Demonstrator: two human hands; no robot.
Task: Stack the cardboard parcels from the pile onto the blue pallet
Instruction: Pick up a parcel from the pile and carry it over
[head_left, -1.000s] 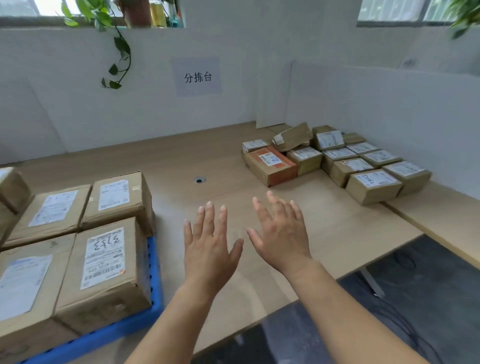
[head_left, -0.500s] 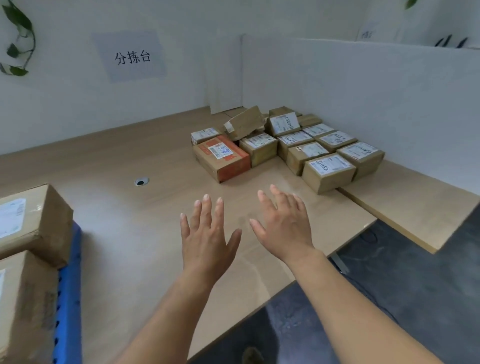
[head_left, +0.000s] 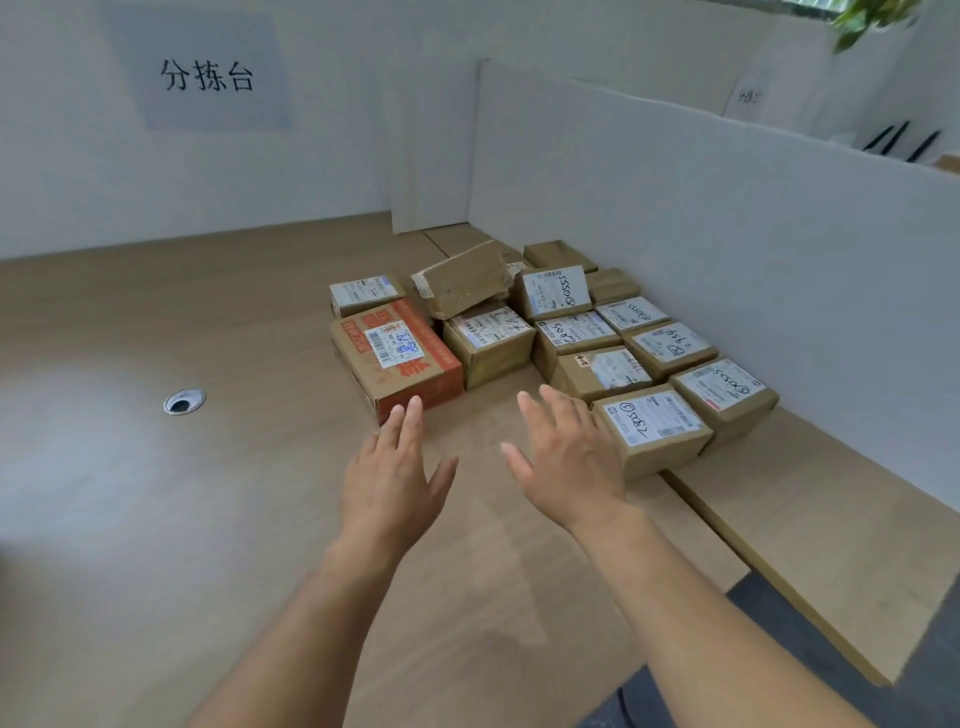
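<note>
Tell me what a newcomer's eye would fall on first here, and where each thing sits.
First come the two open hands, the left hand and the right hand, stretched out over the wooden table toward the pile. Next is the pile of cardboard parcels against the white partition at the right, where the orange-printed box at its near left corner stands out. A tilted parcel leans on others near the back.

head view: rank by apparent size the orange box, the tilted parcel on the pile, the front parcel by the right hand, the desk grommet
1. orange box
2. front parcel and tilted parcel: the front one looks bigger, but it is nearer the camera, so unsure
3. desk grommet, clearly smallest
</note>
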